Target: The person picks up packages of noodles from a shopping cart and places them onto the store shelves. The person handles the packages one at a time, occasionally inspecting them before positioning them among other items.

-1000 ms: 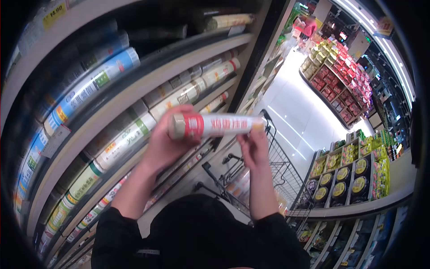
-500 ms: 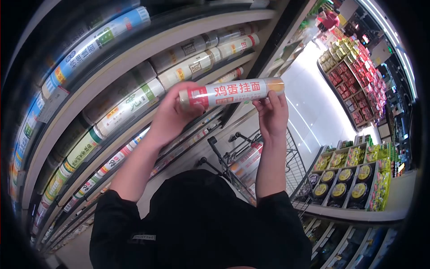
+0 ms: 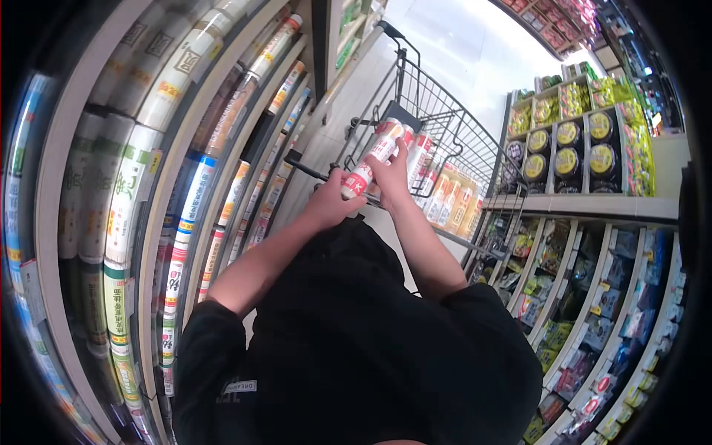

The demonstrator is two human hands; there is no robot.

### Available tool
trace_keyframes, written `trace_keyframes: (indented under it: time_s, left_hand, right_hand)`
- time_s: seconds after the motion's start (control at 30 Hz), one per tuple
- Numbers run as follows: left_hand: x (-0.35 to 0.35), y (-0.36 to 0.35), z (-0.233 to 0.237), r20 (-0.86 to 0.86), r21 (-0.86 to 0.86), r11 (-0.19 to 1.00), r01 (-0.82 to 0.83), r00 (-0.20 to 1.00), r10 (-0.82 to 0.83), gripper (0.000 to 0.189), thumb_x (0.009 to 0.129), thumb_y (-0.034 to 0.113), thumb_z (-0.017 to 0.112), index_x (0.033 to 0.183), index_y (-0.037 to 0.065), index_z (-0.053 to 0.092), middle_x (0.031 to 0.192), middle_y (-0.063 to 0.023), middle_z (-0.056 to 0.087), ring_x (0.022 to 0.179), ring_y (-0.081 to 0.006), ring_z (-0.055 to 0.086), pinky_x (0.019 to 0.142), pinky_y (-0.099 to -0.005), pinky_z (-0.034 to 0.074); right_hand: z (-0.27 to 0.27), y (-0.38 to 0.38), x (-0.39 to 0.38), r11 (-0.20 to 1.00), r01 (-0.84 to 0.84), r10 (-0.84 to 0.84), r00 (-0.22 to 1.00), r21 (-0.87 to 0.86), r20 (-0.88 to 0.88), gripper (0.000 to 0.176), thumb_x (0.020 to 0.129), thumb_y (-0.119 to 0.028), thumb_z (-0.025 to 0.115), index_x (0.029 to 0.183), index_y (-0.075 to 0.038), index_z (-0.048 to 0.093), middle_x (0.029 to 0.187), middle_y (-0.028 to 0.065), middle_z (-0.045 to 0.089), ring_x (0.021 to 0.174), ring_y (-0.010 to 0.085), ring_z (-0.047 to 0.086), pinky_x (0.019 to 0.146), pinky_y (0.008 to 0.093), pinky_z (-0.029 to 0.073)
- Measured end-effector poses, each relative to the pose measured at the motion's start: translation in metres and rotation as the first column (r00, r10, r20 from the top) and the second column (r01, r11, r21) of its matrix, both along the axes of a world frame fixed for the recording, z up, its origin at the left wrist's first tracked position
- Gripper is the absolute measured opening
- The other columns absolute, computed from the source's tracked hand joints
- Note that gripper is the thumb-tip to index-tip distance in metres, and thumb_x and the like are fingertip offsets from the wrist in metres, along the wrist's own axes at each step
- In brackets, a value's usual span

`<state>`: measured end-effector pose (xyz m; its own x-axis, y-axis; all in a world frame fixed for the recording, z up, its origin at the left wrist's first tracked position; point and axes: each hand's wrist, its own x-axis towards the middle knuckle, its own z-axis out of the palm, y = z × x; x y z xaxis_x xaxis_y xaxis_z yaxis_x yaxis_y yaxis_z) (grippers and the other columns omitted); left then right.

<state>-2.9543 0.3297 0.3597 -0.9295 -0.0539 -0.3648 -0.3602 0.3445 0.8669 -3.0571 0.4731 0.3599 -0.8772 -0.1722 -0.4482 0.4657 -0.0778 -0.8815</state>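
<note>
Both my hands are closed around a cylindrical pack of dried noodles, white and red with an orange end. My left hand grips its lower red end, and my right hand wraps its side nearer the top. The pack is tilted over the near end of a wire shopping cart. Behind it, more red-and-white noodle packs stand or lean in the cart. Packs with orange and clear wrapping fill the part to the right.
Shelves of packed noodles curve along my left. A display of black tubs with yellow lids and green bags stands to the right, above racks of small packets. Pale tiled floor lies beyond the cart.
The noodle pack has come down from in front of the shelf to over the cart, both hands still on it. It has turned from nearly level to steeply tilted. My view has swung right and downward.
</note>
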Motion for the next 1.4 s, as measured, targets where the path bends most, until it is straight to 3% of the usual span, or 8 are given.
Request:
trace_keyframes:
  time_s: [0.17, 0.3, 0.43, 0.63, 0.73, 0.8, 0.87, 1.4]
  left_hand:
    - [-0.027, 0.013, 0.003, -0.050, -0.217, 0.975, 0.049, 0.997, -0.062, 0.053, 0.091, 0.038, 0.072, 0.127, 0.002, 0.058, 0.112, -0.0165, 0.071, 0.104, -0.0319, 0.069, 0.088, -0.0424, 0.054]
    - [-0.036, -0.007, -0.002, -0.508, -0.545, 0.816, -0.191, 0.850, -0.141, 0.030, 0.091, 0.024, 0.065, 0.114, 0.005, 0.065, 0.103, -0.0150, 0.070, 0.102, -0.0373, 0.065, 0.090, -0.0490, 0.052]
    - [-0.039, -0.024, -0.039, -0.454, -0.699, 0.689, -0.191, 0.863, -0.222, 0.039, 0.091, 0.028, 0.066, 0.123, 0.006, 0.063, 0.102, -0.0114, 0.071, 0.104, -0.0339, 0.065, 0.097, -0.0464, 0.048]
    - [-0.031, -0.005, -0.041, -0.012, -0.927, 0.366, 0.080, 0.970, -0.243, 0.060, 0.093, 0.040, 0.061, 0.142, 0.007, 0.056, 0.103, -0.0095, 0.074, 0.102, -0.0261, 0.067, 0.100, -0.0449, 0.041]
    - [-0.029, -0.007, -0.037, 0.022, -0.900, 0.418, 0.120, 0.972, -0.232, 0.061, 0.092, 0.039, 0.058, 0.143, 0.006, 0.056, 0.100, -0.0112, 0.075, 0.104, -0.0280, 0.067, 0.099, -0.0458, 0.041]
    - [-0.028, -0.011, -0.038, 0.032, -0.871, 0.470, 0.140, 0.972, -0.231, 0.060, 0.091, 0.036, 0.057, 0.141, 0.004, 0.057, 0.099, -0.0141, 0.075, 0.110, -0.0327, 0.066, 0.100, -0.0470, 0.041]
    - [-0.022, -0.012, -0.040, -0.032, -0.884, 0.460, 0.083, 0.971, -0.238, 0.059, 0.089, 0.034, 0.057, 0.139, 0.004, 0.058, 0.098, -0.0140, 0.075, 0.107, -0.0324, 0.066, 0.100, -0.0473, 0.041]
    - [0.091, -0.043, -0.048, -0.155, -0.882, 0.470, -0.031, 0.961, -0.229, 0.053, 0.085, 0.027, 0.061, 0.133, 0.003, 0.063, 0.097, -0.0116, 0.075, 0.102, -0.0264, 0.066, 0.096, -0.0444, 0.041]
  right_hand:
    - [-0.090, 0.029, -0.049, 0.870, 0.013, 0.120, 0.964, 0.492, -0.237, 0.098, 0.080, -0.013, 0.077, 0.159, -0.001, 0.022, 0.143, 0.0273, 0.050, 0.121, 0.0370, 0.063, 0.101, 0.0423, 0.053]
    - [-0.077, 0.034, -0.059, 0.546, -0.029, 0.345, 0.918, 0.837, -0.193, 0.097, 0.076, -0.020, 0.079, 0.158, -0.010, 0.030, 0.144, 0.0272, 0.049, 0.125, 0.0404, 0.060, 0.107, 0.0462, 0.050]
    - [-0.073, 0.038, -0.054, 0.356, 0.112, 0.433, 0.860, 0.928, -0.270, 0.061, 0.081, -0.018, 0.075, 0.139, -0.009, 0.054, 0.140, 0.0228, 0.051, 0.125, 0.0412, 0.057, 0.103, 0.0498, 0.051]
    - [-0.057, 0.125, -0.037, 0.618, 0.467, 0.208, 0.679, 0.633, -0.704, 0.016, 0.088, -0.013, 0.064, 0.100, -0.003, 0.067, 0.102, 0.0162, 0.064, 0.100, 0.0360, 0.062, 0.088, 0.0463, 0.049]
    - [-0.092, 0.194, -0.017, 0.388, 0.465, 0.113, 0.833, 0.796, -0.542, 0.021, 0.091, -0.019, 0.061, 0.102, -0.003, 0.069, 0.103, 0.0168, 0.067, 0.101, 0.0366, 0.064, 0.091, 0.0454, 0.049]
    - [-0.126, 0.217, 0.012, 0.205, 0.120, 0.189, 0.969, 0.971, -0.160, 0.044, 0.097, -0.037, 0.049, 0.108, -0.001, 0.073, 0.109, 0.0223, 0.072, 0.104, 0.0396, 0.068, 0.095, 0.0454, 0.050]
    - [-0.154, 0.227, 0.039, -0.018, -0.319, 0.333, 0.892, 0.948, 0.307, 0.060, 0.098, -0.049, 0.038, 0.112, -0.005, 0.076, 0.112, 0.0241, 0.074, 0.109, 0.0412, 0.069, 0.100, 0.0479, 0.049]
    - [-0.148, 0.190, 0.155, 0.071, -0.296, 0.347, 0.903, 0.953, 0.255, 0.059, 0.097, -0.050, 0.038, 0.112, -0.011, 0.080, 0.111, 0.0250, 0.074, 0.112, 0.0422, 0.068, 0.104, 0.0509, 0.046]
